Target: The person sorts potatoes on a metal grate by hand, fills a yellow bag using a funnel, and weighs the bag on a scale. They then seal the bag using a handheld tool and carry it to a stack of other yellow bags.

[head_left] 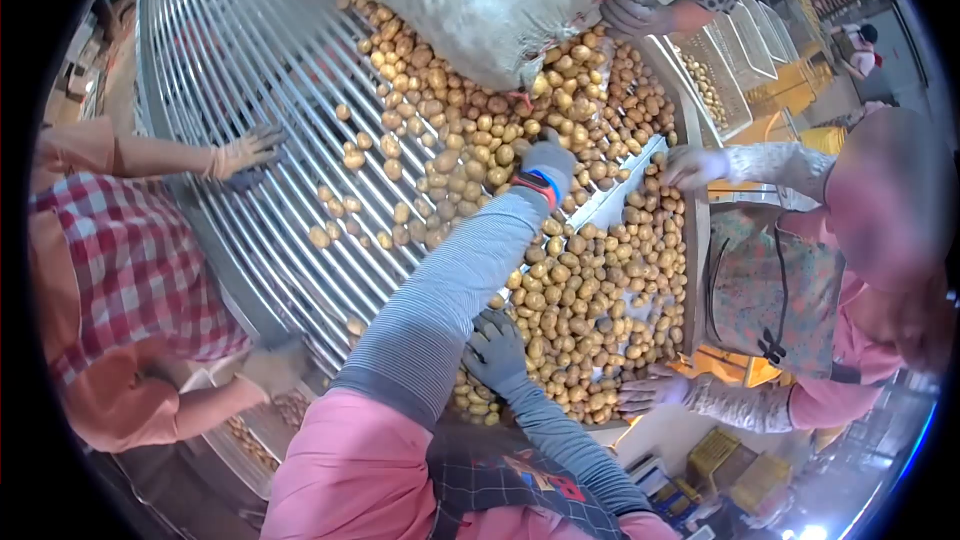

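My left hand (pixel 547 162), in a grey glove with a red and blue band at the wrist, reaches far across the heap of potatoes (pixel 570 280). Its fingers point at the lower end of a large whitish sack (pixel 470 0), and their tips are not clearly visible among the potatoes. Nearer my body, my right hand (pixel 495 350), in a dark grey glove, has its fingers spread at the heap's left edge. A bit of red (pixel 522 100) shows at the sack's lower end, just beyond my left hand.
Metal slats (pixel 230 70) slope away on the left, with scattered potatoes. Another person's gloved hand (pixel 250 150) rests on them. Opposite, a co-worker's hands (pixel 692 168) touch the potatoes at the right rim. Gloved hands (pixel 640 15) hold the sack. White crates (pixel 725 70) stand behind.
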Demonstrator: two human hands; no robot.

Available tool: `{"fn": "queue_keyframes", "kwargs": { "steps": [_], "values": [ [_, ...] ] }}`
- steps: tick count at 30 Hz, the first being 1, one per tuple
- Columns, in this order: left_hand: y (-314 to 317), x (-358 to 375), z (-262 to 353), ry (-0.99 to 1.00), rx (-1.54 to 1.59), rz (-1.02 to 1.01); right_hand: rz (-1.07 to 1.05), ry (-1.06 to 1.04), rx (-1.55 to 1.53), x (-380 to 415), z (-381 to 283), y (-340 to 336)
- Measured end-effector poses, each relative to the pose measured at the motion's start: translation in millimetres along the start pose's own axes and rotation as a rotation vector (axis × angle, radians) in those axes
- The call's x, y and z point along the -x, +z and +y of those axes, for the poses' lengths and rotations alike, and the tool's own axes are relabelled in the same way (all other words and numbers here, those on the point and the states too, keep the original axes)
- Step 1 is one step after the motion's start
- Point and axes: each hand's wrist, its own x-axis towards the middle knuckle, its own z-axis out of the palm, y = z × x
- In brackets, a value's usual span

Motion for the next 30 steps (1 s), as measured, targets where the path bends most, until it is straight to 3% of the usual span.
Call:
{"fn": "queue_keyframes", "kwargs": {
  "steps": [2, 3, 6, 13, 15, 17, 18, 19, 21, 23, 25, 27, 30],
  "values": [
    [12.8, 28.8, 18.9, 0.102, 0.075, -0.074, -0.034, 0.114, -0.005, 10.9, -7.6, 2.9],
    [10.6, 51.0, 26.5, 0.191, 0.082, -0.108, -0.034, 0.111, -0.011, 13.2, -8.6, 3.1],
    [44.0, 103.0, 33.5, 0.219, 0.23, -0.064, 0.057, 0.046, -0.043, 18.1, -7.2, 0.4],
    [65.0, 212.0, -27.9, 0.228, 0.649, -0.07, -0.001, 0.163, -0.05, 53.1, -22.0, -0.9],
    [49.7, 203.0, -61.8, 0.167, 0.764, 0.238, 0.04, 0.138, -0.048, 49.1, -30.0, -22.1],
    [5.9, 178.1, -96.6, 0.035, 0.827, 0.425, 0.099, 0.112, -0.365, 40.6, -10.6, -32.7],
    [-19.9, 165.7, -108.8, -0.009, 0.686, 0.498, -0.049, 0.29, -0.443, 36.3, -5.7, -49.2],
    [-38.1, 155.1, -120.4, -0.058, 0.541, 0.564, -0.045, 0.285, -0.432, 28.1, 3.3, -62.8],
    [-29.5, 127.5, -142.0, -0.198, 0.316, 0.254, 0.107, 0.374, -0.463, 0.2, 25.9, -89.6],
    [-24.2, 123.4, -131.4, -0.171, 0.2, 0.168, 0.226, 0.449, -0.353, -38.6, 56.8, -110.9],
    [-13.9, 124.6, -119.7, -0.127, 0.145, 0.151, 0.17, 0.489, -0.206, -85.5, 98.7, -128.2],
    [-7.0, 145.7, -99.3, -0.043, 0.306, 0.093, 0.201, 0.579, -0.235, -140.4, 127.8, -143.2],
    [9.9, 174.5, -71.7, -0.017, 0.35, 0.131, 0.309, 0.422, -0.069, -197.8, 182.5, -112.4]
  ]
}}
